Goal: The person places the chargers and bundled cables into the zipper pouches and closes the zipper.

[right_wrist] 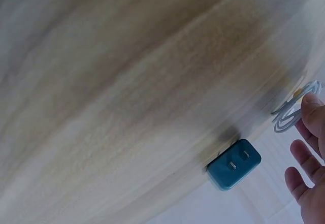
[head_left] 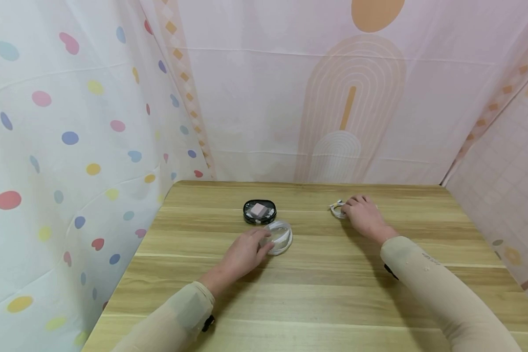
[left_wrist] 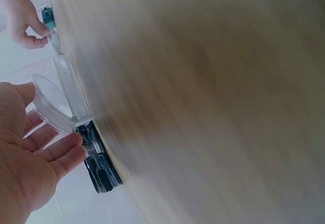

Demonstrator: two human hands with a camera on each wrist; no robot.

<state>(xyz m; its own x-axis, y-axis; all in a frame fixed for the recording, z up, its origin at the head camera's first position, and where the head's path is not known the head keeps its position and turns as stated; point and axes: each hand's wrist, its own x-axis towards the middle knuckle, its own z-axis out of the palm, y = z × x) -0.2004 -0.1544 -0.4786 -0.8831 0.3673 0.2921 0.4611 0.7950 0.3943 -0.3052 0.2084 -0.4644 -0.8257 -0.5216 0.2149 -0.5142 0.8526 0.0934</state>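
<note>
In the head view my left hand is at a small round clear pouch with a white rim, left of the table's middle. The left wrist view shows its transparent lid raised, with my thumb and fingers about the lid's edge. Farther right, my right hand pinches a coiled white cable between thumb and index finger, low over the table; the other fingers are spread. A yellow bit shows on the cable. Near that hand in the right wrist view stands a teal plug adapter with two metal prongs, hidden in the head view.
A black-edged oval case with a clear top and a pale pink square inside sits just behind the clear pouch. The wooden table ends at a patterned curtain at the back, and a dotted curtain hangs at the left.
</note>
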